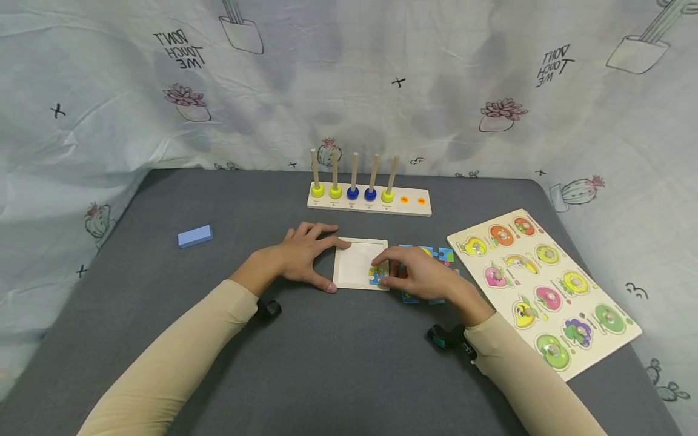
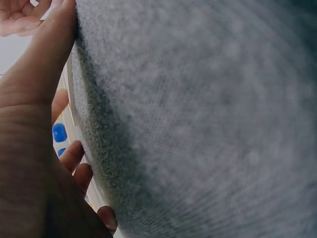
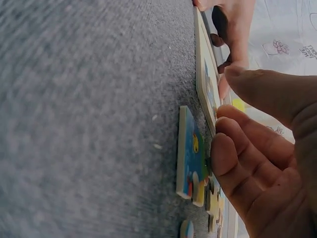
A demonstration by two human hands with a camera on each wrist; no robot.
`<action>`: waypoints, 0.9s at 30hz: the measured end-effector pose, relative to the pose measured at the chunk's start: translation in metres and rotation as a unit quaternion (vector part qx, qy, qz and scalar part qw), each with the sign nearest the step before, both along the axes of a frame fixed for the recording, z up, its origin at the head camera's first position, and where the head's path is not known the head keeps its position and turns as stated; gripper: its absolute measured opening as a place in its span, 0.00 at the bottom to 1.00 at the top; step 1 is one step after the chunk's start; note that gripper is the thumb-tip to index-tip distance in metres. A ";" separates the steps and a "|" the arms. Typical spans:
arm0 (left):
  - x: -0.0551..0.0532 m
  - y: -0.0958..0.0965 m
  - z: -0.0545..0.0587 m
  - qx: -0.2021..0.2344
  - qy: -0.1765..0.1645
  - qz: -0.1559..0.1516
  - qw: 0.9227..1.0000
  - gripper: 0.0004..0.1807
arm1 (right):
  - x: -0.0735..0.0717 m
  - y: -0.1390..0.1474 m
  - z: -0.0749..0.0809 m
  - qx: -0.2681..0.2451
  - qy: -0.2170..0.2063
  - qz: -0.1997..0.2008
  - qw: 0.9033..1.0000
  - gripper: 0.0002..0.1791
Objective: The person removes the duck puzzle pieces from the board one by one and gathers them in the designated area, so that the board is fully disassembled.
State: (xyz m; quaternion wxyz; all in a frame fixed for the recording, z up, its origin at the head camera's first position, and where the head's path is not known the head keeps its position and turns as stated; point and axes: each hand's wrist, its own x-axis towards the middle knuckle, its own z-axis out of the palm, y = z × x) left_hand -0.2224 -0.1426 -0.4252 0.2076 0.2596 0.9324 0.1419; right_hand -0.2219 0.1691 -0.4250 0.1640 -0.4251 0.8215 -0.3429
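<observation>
A shallow square wooden puzzle tray (image 1: 351, 260) lies on the table. My left hand (image 1: 305, 254) is spread at its left side, with the index fingertip on the upper left rim and the thumb by the lower left corner. A colourful puzzle piece (image 1: 375, 276) lies inside the tray at the lower right. My right hand (image 1: 417, 272) has its index finger and thumb at that piece's edges, fingers bent. Loose puzzle pieces (image 3: 190, 153) lie to the right of the tray, partly hidden by this hand. In the left wrist view the left thumb (image 2: 44, 54) blocks most of the tray.
A pegged counting board (image 1: 368, 200) with yellow and blue rings stands behind the tray. To the right, a large fruit knob puzzle board (image 1: 509, 281) reaches under the right forearm. One blue block (image 1: 195, 237) lies at the left. Patterned cloth hangs around the grey table (image 1: 327, 369).
</observation>
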 end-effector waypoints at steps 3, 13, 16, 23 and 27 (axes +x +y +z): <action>0.000 -0.001 0.000 0.007 0.003 0.002 1.000 0.58 | 0.000 -0.001 -0.001 0.001 -0.005 0.001 1.000 0.17; 0.000 -0.001 -0.005 0.000 0.003 0.006 1.000 0.59 | 0.001 -0.004 -0.002 -0.002 -0.007 -0.005 1.000 0.16; 0.000 -0.001 -0.006 -0.001 0.002 0.006 1.000 0.59 | 0.002 -0.003 -0.003 -0.012 -0.006 -0.003 1.000 0.16; -0.001 0.000 -0.007 -0.001 0.002 0.004 1.000 0.59 | 0.003 -0.005 -0.004 -0.037 -0.002 0.007 0.999 0.15; 0.000 0.000 -0.008 -0.003 0.006 0.005 1.000 0.59 | 0.002 -0.007 -0.005 -0.035 -0.001 0.008 0.999 0.13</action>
